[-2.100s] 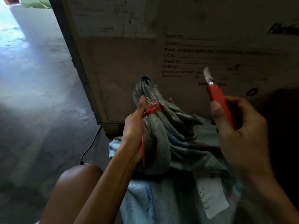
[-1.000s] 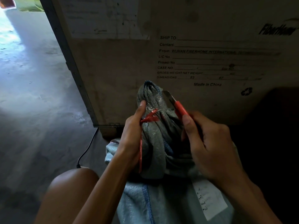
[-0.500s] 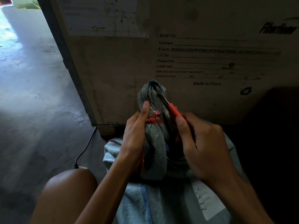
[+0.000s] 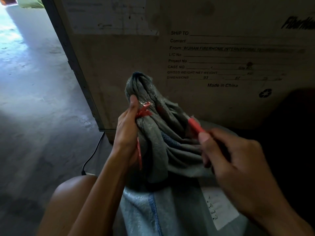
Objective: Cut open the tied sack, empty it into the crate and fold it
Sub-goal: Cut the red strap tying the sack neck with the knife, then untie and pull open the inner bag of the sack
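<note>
A grey woven sack [image 4: 158, 138] with a blue stripe stands between my knees, its neck bunched upright. A red plastic tie [image 4: 144, 111] wraps that neck, and one loose end hangs down past my palm. My left hand [image 4: 127, 132] grips the neck just below the tie, thumb pressed against it. My right hand [image 4: 233, 159] holds a red-handled utility knife [image 4: 196, 126] to the right of the neck; its blade is blurred and hidden against the folds. A white label [image 4: 219, 208] is stuck on the sack's front.
A large wooden crate [image 4: 119, 65] with printed shipping text stands directly behind the sack. Bare concrete floor [image 4: 34, 99] stretches to the left, lit from the far corner. A black cable [image 4: 92, 154] runs along the floor by my left knee [image 4: 68, 198].
My right hand brought the knife in to the tied neck, then drew it down and to the right. The sack's folds look looser now. My left hand has kept its grip.
</note>
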`<state>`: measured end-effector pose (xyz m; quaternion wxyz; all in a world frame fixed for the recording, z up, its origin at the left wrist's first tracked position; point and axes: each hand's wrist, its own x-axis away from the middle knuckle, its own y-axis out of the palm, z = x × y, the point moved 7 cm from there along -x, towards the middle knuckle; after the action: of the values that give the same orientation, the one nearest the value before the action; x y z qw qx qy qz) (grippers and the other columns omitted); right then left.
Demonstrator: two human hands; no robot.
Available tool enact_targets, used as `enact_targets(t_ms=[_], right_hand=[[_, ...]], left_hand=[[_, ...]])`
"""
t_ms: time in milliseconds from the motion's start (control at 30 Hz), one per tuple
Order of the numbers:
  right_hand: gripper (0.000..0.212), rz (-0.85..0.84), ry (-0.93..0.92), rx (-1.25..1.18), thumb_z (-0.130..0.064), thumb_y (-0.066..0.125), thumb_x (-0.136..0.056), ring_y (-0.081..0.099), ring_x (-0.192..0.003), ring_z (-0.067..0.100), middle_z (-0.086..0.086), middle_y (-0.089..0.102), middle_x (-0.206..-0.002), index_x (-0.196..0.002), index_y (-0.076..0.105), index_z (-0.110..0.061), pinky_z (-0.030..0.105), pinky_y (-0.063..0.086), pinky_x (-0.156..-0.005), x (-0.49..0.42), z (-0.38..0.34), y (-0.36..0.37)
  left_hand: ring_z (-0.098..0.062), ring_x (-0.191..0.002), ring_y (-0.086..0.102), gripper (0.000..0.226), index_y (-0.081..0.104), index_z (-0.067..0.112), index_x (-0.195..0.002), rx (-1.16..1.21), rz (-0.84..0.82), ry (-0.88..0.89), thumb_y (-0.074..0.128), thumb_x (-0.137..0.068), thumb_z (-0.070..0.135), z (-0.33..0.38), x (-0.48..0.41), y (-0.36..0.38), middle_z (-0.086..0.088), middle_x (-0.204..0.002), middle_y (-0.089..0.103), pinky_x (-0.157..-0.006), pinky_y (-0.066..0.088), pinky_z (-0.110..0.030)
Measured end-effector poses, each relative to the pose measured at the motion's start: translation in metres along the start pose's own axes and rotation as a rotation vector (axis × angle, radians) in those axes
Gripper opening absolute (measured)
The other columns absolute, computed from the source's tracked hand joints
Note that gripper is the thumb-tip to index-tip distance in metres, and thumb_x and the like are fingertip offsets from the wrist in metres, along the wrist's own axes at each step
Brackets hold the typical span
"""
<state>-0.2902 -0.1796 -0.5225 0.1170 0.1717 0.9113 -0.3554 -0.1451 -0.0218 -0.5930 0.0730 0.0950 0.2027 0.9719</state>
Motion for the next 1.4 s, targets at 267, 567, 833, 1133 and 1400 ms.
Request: enact_targets(t_ms=[267, 567, 833, 1133, 1400], right_hand=[[0.036, 0.153, 0.204, -0.217, -0.058, 0.074, -0.073, 0.068, -0.078, 0.002, -0.012, 0.069, -0.089, -0.101, 0.065, -0.036, 0.026, 0.058, -0.067, -0.020, 0.029, -0.005], [0.028, 0.226, 0.131, -0.140, -0.016, 0.078, -0.081, 0.069, -0.081, 0.000, -0.011, 0.072, -0.087, -0.105, 0.069, -0.025, 0.020, 0.059, -0.073, -0.037, 0.043, -0.003], [0.051, 0.320, -0.058, 0.442, -0.005, 0.064, -0.067, 0.069, -0.074, 0.034, 0.009, 0.070, -0.083, -0.117, 0.060, -0.015, 0.035, 0.053, -0.064, -0.039, 0.043, -0.026], [0.042, 0.309, 0.091, 0.283, -0.034, 0.079, -0.077, 0.060, -0.089, 0.017, 0.003, 0.061, -0.104, -0.111, 0.063, -0.014, 0.029, 0.048, -0.070, -0.044, 0.073, -0.010], [0.041, 0.250, 0.389, 0.521, -0.037, 0.049, -0.100, 0.059, -0.102, 0.033, 0.014, 0.049, -0.124, -0.132, 0.052, -0.011, 0.034, 0.043, -0.080, 0.010, 0.128, -0.031]], left_hand=[[-0.049, -0.110, 0.066, 0.052, 0.064, -0.004, -0.115, -0.120, -0.139, 0.010, 0.063, -0.090, 0.041, -0.015, 0.014, 0.030, -0.035, -0.118, 0.066, -0.099, 0.053, -0.059], [-0.012, -0.089, 0.071, 0.046, 0.069, 0.021, -0.106, -0.856, -0.124, 0.502, 0.081, -0.074, 0.052, 0.004, 0.022, 0.034, 0.006, -0.101, 0.071, -0.077, 0.061, -0.038], [-0.015, -0.086, 0.074, 0.038, 0.062, 0.022, -0.122, -1.026, -0.203, 0.572, 0.071, -0.086, 0.031, 0.015, 0.027, 0.039, 0.003, -0.096, 0.076, -0.076, 0.062, -0.042], [-0.008, -0.077, 0.066, 0.033, 0.056, 0.021, -0.127, -0.945, -0.054, 0.288, 0.061, -0.095, 0.023, -0.015, 0.018, 0.026, 0.008, -0.083, 0.068, -0.073, 0.054, -0.024], [-0.036, -0.105, 0.063, 0.036, 0.044, 0.034, -0.132, -0.977, -0.079, 0.155, 0.049, -0.096, 0.039, -0.045, 0.007, 0.037, -0.008, -0.116, 0.068, -0.094, 0.051, -0.049]])
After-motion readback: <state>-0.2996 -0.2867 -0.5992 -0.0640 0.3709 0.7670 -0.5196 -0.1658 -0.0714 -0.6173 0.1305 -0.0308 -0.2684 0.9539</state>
